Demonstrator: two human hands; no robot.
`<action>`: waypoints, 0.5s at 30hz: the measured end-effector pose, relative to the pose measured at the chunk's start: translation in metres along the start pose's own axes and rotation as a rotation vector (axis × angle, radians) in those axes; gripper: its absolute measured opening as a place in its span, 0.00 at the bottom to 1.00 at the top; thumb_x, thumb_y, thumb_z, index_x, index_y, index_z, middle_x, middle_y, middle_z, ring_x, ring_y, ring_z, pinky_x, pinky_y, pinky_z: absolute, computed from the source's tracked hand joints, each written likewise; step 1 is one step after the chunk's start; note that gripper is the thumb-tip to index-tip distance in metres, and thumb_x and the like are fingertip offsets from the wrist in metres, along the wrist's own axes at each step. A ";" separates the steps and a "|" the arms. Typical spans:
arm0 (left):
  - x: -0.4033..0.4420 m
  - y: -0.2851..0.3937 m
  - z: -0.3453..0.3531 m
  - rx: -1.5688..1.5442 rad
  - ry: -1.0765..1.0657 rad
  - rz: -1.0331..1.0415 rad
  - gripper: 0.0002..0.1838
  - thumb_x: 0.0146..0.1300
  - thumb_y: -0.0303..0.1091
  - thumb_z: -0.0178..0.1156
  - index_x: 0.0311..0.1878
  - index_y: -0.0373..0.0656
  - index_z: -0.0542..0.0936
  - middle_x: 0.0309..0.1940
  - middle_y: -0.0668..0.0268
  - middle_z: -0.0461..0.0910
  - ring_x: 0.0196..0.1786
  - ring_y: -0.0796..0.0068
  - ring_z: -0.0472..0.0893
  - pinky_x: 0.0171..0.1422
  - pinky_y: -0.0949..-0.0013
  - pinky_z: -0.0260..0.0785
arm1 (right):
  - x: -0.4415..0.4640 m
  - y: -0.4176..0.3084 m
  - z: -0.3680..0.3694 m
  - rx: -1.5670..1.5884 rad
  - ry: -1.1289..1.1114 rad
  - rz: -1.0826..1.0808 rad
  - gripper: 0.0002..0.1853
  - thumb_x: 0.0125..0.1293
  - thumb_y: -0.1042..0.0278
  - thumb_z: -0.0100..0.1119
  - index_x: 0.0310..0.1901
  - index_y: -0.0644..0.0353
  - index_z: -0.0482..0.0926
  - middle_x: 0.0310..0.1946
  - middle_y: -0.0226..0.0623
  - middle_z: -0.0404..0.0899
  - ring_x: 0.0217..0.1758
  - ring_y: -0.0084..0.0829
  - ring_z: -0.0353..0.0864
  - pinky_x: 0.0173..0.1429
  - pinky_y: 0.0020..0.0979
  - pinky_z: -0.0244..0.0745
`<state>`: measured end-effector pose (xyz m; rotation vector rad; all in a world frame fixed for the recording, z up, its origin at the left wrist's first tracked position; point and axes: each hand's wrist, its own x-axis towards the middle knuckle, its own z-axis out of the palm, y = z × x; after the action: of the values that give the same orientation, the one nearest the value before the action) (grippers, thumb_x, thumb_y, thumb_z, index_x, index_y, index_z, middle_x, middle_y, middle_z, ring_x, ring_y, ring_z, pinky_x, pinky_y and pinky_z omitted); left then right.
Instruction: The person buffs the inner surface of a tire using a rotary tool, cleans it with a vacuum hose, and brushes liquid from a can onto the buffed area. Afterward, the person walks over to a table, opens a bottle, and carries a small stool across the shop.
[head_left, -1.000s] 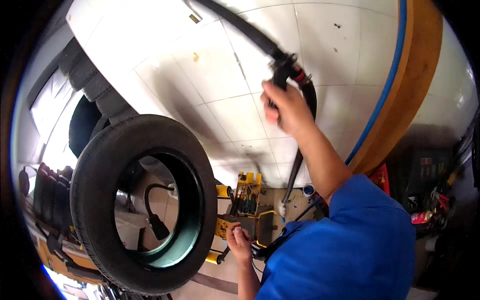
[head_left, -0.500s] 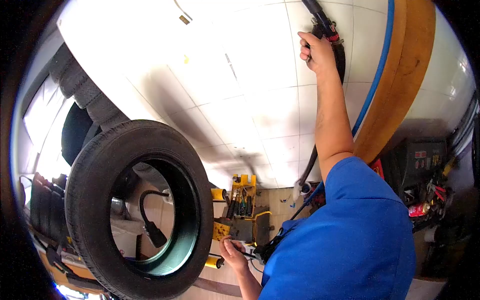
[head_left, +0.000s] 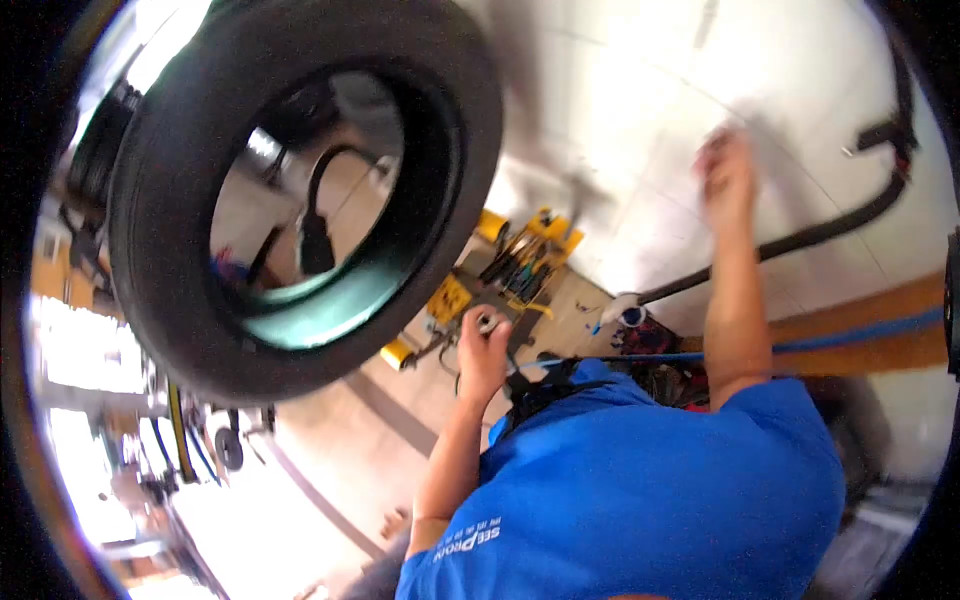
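My left hand [head_left: 483,345] is closed on a small round metal piece [head_left: 487,322], just right of the tire's lower edge. The large black tire [head_left: 165,215] stands upright at the upper left, with a greenish inner surface. My right hand [head_left: 727,180] is raised before the white tiled wall; motion smears its fingers, so their pose and any contents are unclear. It is apart from the black hose [head_left: 830,232], whose handled fitting [head_left: 885,135] is at the far upper right.
A yellow tool tray [head_left: 553,228] and yellow rollers [head_left: 397,354] are beyond my left hand. A blue hose [head_left: 860,332] runs along a wooden board [head_left: 900,358] at right. A small white cup [head_left: 632,316] sits by the wall. Part of another person's hand [head_left: 395,521] shows below.
The view has turned, moving the tire up in the frame. My right hand has come away from the black hose's fitting and is lower. My left hand now shows the round metal piece.
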<state>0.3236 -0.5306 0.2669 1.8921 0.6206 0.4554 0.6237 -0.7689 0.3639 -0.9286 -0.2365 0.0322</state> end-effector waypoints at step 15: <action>-0.049 -0.072 -0.057 0.306 -0.261 -0.301 0.34 0.58 0.38 0.66 0.66 0.37 0.66 0.62 0.47 0.71 0.65 0.49 0.70 0.67 0.58 0.63 | -0.078 0.301 -0.107 -1.649 -0.902 0.149 0.11 0.62 0.66 0.56 0.37 0.65 0.81 0.32 0.52 0.81 0.36 0.51 0.79 0.41 0.46 0.73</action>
<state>0.2366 -0.4958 0.2207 2.0540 0.8161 -0.0865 0.5928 -0.6825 0.0479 -2.5470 -1.1221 0.4523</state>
